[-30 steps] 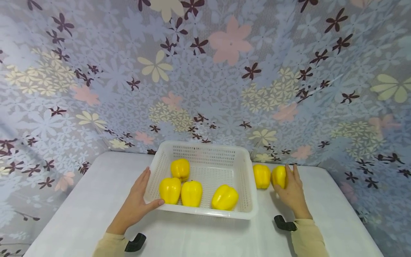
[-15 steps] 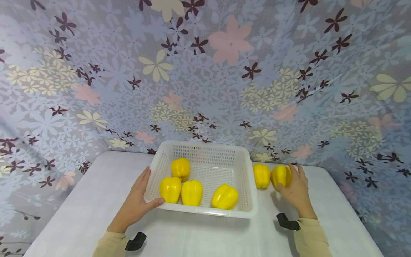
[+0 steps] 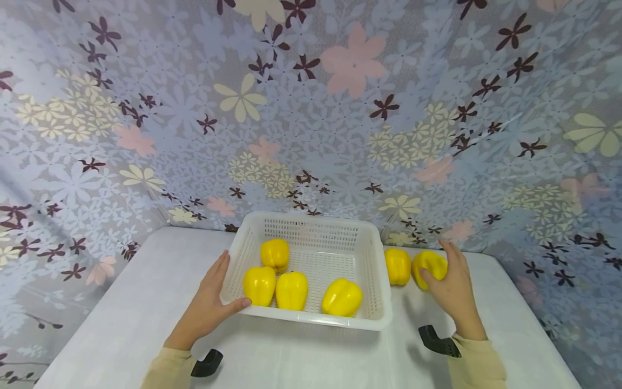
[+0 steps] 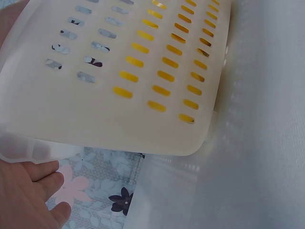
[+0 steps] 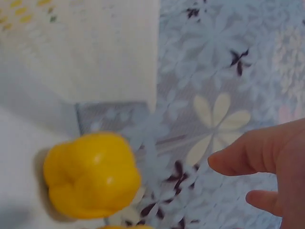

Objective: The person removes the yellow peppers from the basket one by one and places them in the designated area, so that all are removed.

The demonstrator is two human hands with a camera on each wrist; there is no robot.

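Note:
My left hand (image 3: 206, 308) lies along the left side of a white perforated plastic basket (image 3: 335, 322), thumb on the rim at the near corner. Its fingers look straight in the left wrist view. Inside the basket are several yellow bell peppers (image 3: 291, 290). Right of the basket, two more yellow bell peppers sit on the table: one beside the basket wall (image 3: 397, 267), the other, farther right (image 3: 431, 267), tipped with its dimpled end showing. My right hand (image 3: 454, 286) is at this farther pepper, thumb and fingers spread; contact cannot be told. The right wrist view shows the thumb (image 5: 238, 152) apart from the nearer pepper.
A white-covered table (image 3: 141, 286) carries everything. Flower-patterned cloth (image 3: 311, 135) rises behind it and at both sides, close to the basket's far edge. A black curved mount (image 3: 208, 363) is on the left wrist and another (image 3: 437, 341) on the right.
My right hand has shifted right and its fingers have spread from the farther pepper, which has turned so its dimpled end shows. The left hand and the basket have stayed in place.

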